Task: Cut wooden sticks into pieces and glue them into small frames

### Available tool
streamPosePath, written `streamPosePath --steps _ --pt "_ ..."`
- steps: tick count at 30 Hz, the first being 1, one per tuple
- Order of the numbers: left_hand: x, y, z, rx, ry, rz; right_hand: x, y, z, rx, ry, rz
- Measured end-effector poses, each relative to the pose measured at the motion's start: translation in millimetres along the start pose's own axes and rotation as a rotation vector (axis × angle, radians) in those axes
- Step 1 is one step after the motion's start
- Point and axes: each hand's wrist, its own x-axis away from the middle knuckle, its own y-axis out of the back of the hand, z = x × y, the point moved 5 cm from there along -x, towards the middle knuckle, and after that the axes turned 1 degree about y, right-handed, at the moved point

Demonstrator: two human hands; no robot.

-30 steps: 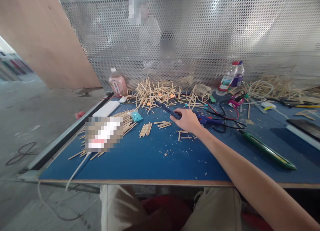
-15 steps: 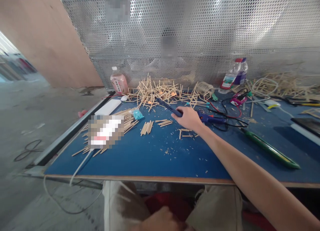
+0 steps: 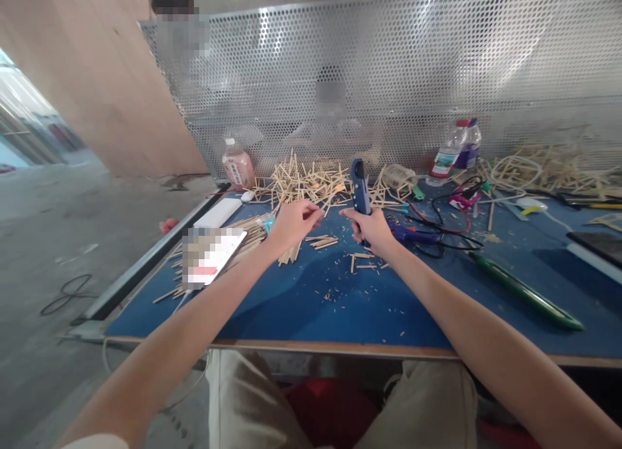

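Observation:
My right hand (image 3: 374, 232) is wrapped round a dark blue hand tool (image 3: 360, 186), held upright above the table. The tool's exact kind does not show. My left hand (image 3: 295, 225) hovers to its left, thumb and fingers pinched together; I cannot make out anything between them. Beneath the left hand lies a row of short wooden sticks (image 3: 290, 253), partly covered. Another small bundle of sticks (image 3: 322, 242) lies between the hands. A few sticks form a partial frame (image 3: 362, 261) below my right hand. Behind both hands is a tangled heap of sticks (image 3: 311, 180).
A phone (image 3: 223, 258) lies on longer sticks at left, beside a white box (image 3: 217, 213). Bottles (image 3: 238, 166) (image 3: 444, 154) stand by the perforated metal screen (image 3: 389, 67). A purple-blue corded tool (image 3: 415, 234) and a long green tool (image 3: 527, 292) lie at right.
My left hand has risen from my lap to above the table. My right hand has turned the dark blue tool from slanting left to upright. The view has shifted slightly.

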Motion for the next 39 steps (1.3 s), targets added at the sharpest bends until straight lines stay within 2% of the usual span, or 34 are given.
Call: streamPosePath --steps 3,6,12,17,21,26,30,36,39 --pt "-9 -19.2 20 0.157 0.010 0.036 3 -5 -1 -0.077 -0.044 0.012" --pt "-6 -32.0 23 0.260 -0.022 0.081 6 -12 -3 -0.132 -0.037 0.024" --pt "1 -35.9 23 0.378 0.049 0.141 12 -23 -7 -0.275 -0.020 0.074" --pt "3 -35.6 21 0.306 0.018 0.171 11 -21 -5 -0.169 0.025 0.026" --pt "2 -32.9 20 0.276 -0.038 0.159 12 -21 -2 -0.092 0.070 0.060" --pt "1 -28.4 20 0.156 -0.090 0.115 11 -19 -1 -0.064 0.077 0.082" --pt "2 -24.9 16 -0.023 -0.161 0.067 9 -17 -2 0.018 0.120 0.061" --pt "5 -27.6 13 -0.168 -0.229 0.108 7 -14 -3 0.065 0.166 0.043" --pt "5 -29.4 14 -0.193 -0.229 0.093 7 -13 -4 0.162 0.175 0.045"
